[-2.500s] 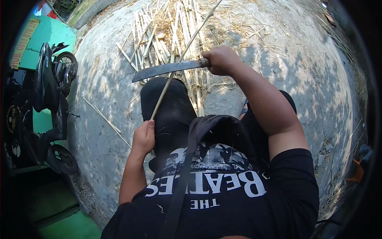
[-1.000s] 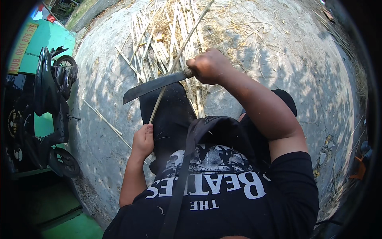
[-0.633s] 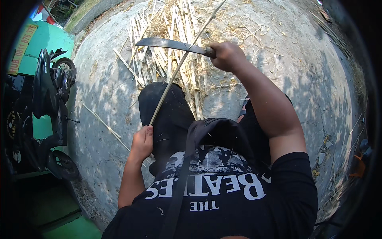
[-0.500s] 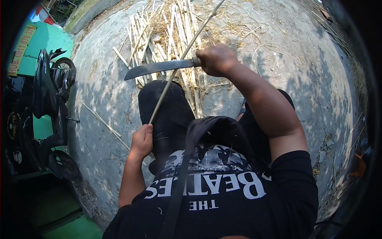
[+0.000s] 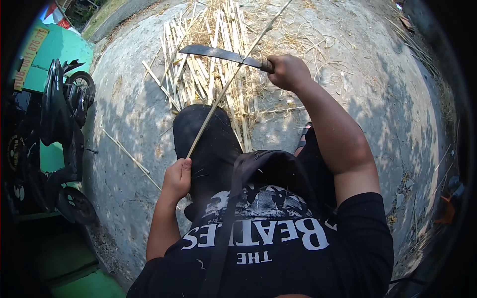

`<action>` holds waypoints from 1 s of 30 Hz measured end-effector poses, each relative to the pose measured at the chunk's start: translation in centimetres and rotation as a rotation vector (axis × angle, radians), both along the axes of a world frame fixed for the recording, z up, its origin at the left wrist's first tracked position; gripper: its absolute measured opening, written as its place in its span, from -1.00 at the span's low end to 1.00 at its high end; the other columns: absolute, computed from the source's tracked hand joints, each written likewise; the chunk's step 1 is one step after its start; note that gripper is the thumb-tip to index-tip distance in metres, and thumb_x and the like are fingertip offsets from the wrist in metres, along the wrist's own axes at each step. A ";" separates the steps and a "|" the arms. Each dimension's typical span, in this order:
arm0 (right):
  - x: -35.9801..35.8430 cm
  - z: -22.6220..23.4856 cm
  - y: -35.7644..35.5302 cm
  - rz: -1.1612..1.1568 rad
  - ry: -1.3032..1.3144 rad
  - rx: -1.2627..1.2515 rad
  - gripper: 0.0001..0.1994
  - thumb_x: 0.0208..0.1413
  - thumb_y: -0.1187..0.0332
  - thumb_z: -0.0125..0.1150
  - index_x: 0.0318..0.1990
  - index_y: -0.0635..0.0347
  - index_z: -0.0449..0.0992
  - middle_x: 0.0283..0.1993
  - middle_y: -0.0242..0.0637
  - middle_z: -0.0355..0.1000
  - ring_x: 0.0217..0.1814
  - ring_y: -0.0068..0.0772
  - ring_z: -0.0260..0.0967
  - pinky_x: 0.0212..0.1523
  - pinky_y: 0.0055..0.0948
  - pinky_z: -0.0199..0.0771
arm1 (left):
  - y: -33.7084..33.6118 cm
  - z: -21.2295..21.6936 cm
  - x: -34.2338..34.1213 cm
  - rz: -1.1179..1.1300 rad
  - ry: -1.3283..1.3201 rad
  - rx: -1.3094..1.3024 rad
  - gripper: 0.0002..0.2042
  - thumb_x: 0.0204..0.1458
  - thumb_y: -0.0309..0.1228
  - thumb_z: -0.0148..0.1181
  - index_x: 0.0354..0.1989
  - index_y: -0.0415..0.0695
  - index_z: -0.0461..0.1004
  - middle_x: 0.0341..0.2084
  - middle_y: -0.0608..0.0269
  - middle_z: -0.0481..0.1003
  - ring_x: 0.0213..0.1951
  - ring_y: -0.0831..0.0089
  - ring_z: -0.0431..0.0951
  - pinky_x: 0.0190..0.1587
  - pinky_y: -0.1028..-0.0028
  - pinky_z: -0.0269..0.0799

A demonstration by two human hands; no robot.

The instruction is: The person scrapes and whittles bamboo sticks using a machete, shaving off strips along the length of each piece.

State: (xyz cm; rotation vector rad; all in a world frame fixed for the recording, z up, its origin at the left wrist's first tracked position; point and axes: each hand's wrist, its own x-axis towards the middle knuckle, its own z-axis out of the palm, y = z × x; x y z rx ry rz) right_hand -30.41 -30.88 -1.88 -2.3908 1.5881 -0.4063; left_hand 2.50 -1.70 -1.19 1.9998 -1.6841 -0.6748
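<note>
My left hand [image 5: 177, 178] is closed round the near end of a long, thin bamboo stick [image 5: 217, 102], thumb on top. The stick slants away over my left knee, up and to the right, past the top edge of the view. My right hand [image 5: 288, 72] grips the wooden handle of a machete [image 5: 213, 51]. The blade points left and lies across the stick well beyond my knee, meeting it near the handle end. Beneath both, on the ground, a pile of pale split bamboo strips [image 5: 218, 35] is spread out.
Curly shavings [image 5: 313, 42] litter the concrete ground [image 5: 129, 84] right of the pile. Two loose strips [image 5: 130, 156] lie left of my leg. A dark motorbike [image 5: 69, 124] stands at the left by a green wall [image 5: 64, 44]. Thin sticks [image 5: 415, 42] lie at the far right.
My right hand has moved the machete farther away and to the right along the stick, and its blade now tilts with the tip higher. My left hand has barely moved.
</note>
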 end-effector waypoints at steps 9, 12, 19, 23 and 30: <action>5.5 1.4 4.9 0.483 0.041 -0.124 -0.94 0.07 0.28 0.25 -0.36 -0.03 0.52 -0.45 -0.30 0.53 -0.27 -0.16 0.59 -0.18 -0.14 0.50 | -0.1 -0.3 0.2 0.013 0.043 0.036 -0.50 0.43 -0.08 -0.08 -0.47 -0.28 0.33 -0.68 -0.05 0.32 -0.60 0.22 0.32 -0.47 0.23 0.26; 5.0 1.7 4.0 0.503 0.058 -0.179 -0.94 0.04 0.28 0.26 -0.38 -0.03 0.52 -0.47 -0.31 0.53 -0.33 -0.12 0.57 -0.20 -0.14 0.49 | 0.5 -0.6 0.7 0.022 0.054 0.046 -0.49 0.43 -0.08 -0.08 -0.47 -0.28 0.32 -0.68 -0.05 0.32 -0.60 0.24 0.32 -0.47 0.25 0.26; -1.4 0.1 -0.6 0.001 -0.084 -0.067 -0.89 0.04 0.32 0.23 -0.27 -0.03 0.62 -0.35 -0.19 0.60 -0.23 -0.04 0.58 -0.18 -0.06 0.57 | 0.0 -0.5 0.4 -0.005 0.104 0.039 -0.48 0.43 -0.06 -0.08 -0.45 -0.29 0.33 -0.69 0.03 0.30 -0.58 0.35 0.30 -0.47 0.28 0.25; -0.8 0.7 -0.1 0.010 -0.082 -0.092 -0.86 0.08 0.25 0.21 -0.24 -0.03 0.61 -0.29 -0.17 0.60 -0.17 -0.02 0.58 -0.16 -0.03 0.57 | 0.8 -0.6 1.0 0.003 0.120 0.051 -0.48 0.43 -0.05 -0.09 -0.47 -0.27 0.33 -0.70 0.13 0.29 -0.58 0.41 0.30 -0.48 0.31 0.24; -0.4 2.0 -0.1 0.041 -0.123 -0.078 -0.86 0.13 0.24 0.22 -0.24 0.02 0.60 -0.32 -0.16 0.60 -0.19 0.01 0.58 -0.15 -0.02 0.56 | 0.7 -0.5 0.8 -0.005 0.116 0.064 -0.45 0.38 0.03 0.00 -0.52 -0.21 0.31 -0.69 0.29 0.30 -0.55 0.50 0.29 -0.49 0.37 0.22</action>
